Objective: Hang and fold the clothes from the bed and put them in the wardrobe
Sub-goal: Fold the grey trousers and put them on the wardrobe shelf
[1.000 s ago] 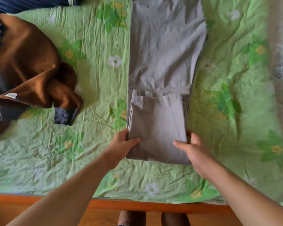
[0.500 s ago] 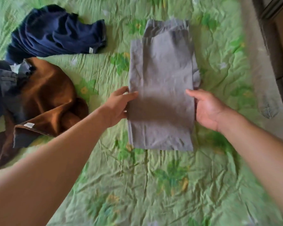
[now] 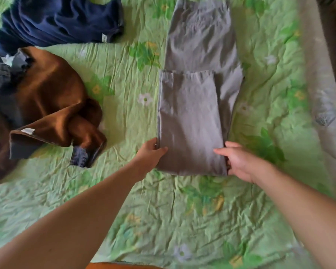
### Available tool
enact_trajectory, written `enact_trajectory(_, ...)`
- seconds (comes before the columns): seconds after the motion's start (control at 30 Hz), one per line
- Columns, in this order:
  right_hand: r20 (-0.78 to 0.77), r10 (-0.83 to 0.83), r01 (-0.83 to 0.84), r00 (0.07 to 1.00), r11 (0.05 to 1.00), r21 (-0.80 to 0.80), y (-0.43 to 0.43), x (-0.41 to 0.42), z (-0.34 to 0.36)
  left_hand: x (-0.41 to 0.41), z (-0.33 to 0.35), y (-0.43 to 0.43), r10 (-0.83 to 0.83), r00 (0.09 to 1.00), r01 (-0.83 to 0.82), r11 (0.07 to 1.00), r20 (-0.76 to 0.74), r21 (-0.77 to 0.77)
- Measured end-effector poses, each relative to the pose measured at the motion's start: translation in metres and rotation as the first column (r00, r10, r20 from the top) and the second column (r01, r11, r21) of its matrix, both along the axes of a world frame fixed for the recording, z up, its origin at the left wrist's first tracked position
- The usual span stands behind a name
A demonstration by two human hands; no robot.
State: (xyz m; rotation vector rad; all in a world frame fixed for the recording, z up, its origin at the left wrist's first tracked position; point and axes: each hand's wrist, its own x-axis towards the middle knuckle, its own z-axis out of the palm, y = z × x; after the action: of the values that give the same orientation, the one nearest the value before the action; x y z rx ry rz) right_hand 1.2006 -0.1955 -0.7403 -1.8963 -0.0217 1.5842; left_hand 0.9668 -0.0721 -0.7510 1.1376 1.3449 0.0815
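On the bed (image 3: 124,200), the half-folded grey trousers (image 3: 190,121) lie flat before us: our left hand (image 3: 150,153) pinches their near left edge, our right hand (image 3: 240,162) pinches the near right edge.

Trousers (image 3: 192,117): grey woven cloth, matt, lightly creased. Sheet (image 3: 124,191): thin green floral-print cloth, matt, crinkled all over. Brown top (image 3: 52,105): soft napped cloth with a faint sheen. Its cuff (image 3: 81,157): dark ribbed knit. Navy garment (image 3: 62,20): matt cloth in soft folds, weave too blurred to tell. Bed frame (image 3: 114,266): orange-brown wood, smooth.
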Motion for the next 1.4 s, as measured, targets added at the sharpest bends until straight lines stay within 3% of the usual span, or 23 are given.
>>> enact_trajectory(0.33,0.067,0.130,-0.125,0.989,0.989,-0.073,-0.049,-0.020,-0.016,-0.021,-0.008,-0.034,-0.098,0.989,0.091,0.994,-0.112,-0.064)
enact_trajectory(0.6,-0.043,0.159,-0.165,0.986,0.968,-0.188,-0.112,-0.040,-0.017,-0.047,-0.005,-0.098,0.018,0.997,-0.039,0.954,-0.075,-0.296)
enact_trajectory(0.8,-0.165,0.128,-0.167,0.978,0.953,-0.253,-0.163,-0.067,-0.008,-0.076,0.003,-0.148,0.005,0.997,-0.037,0.899,-0.076,-0.436)
enact_trajectory(0.97,-0.097,0.093,-0.107,0.991,0.983,-0.149,-0.130,-0.058,-0.003,-0.061,-0.003,-0.122,0.023,0.993,-0.062,0.932,-0.112,-0.358)
enact_trajectory(1.23,0.057,-0.130,0.120,0.990,0.982,0.148,-0.014,-0.023,-0.009,-0.001,-0.006,-0.038,0.203,0.979,-0.194,0.967,0.037,-0.164)
enact_trajectory(1.4,0.189,-0.157,0.130,0.969,0.980,0.150,0.008,-0.018,-0.019,0.023,-0.009,-0.013,0.230,0.972,-0.226,0.971,0.040,-0.083)
